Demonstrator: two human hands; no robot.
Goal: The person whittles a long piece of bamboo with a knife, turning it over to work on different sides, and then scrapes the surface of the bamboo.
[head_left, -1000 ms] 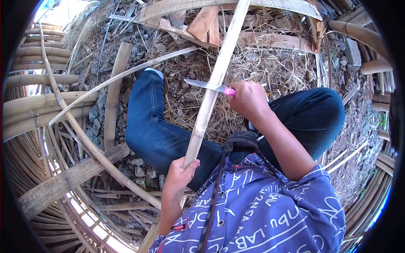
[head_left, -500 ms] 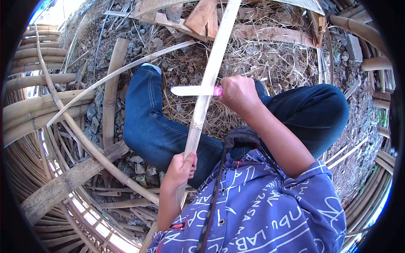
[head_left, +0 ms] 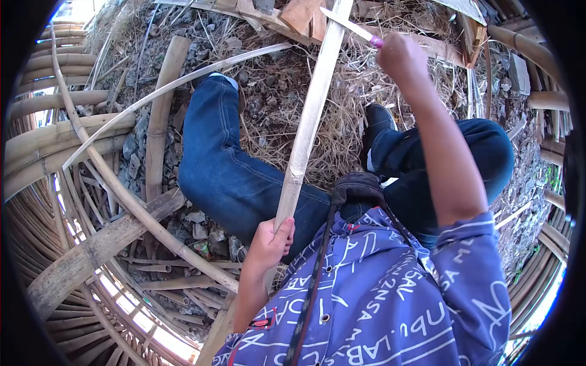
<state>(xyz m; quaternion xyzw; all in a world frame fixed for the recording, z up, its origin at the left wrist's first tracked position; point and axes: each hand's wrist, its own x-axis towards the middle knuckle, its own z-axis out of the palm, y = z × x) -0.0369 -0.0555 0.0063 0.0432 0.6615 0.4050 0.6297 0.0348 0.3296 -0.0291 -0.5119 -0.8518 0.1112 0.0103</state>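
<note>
A long pale bamboo strip slants from my lap up past the top edge of the view. My left hand is wrapped round its lower part, just below a node. In my right hand is a knife with a pink handle. Its bright blade lies across the upper part of the strip, pointing up and to the left. Whether the edge touches the strip I cannot tell. My right arm is stretched forward, away from my body.
Dry shavings cover the ground between my legs. Wooden pieces stand at the top. A thin curved strip crosses my left foot's side. Bamboo poles and stacked canes lie left, with more poles at right.
My right hand has moved the knife forward along the strip, from near its middle to its upper part. My left hand keeps its hold and has shifted slightly right in view.
</note>
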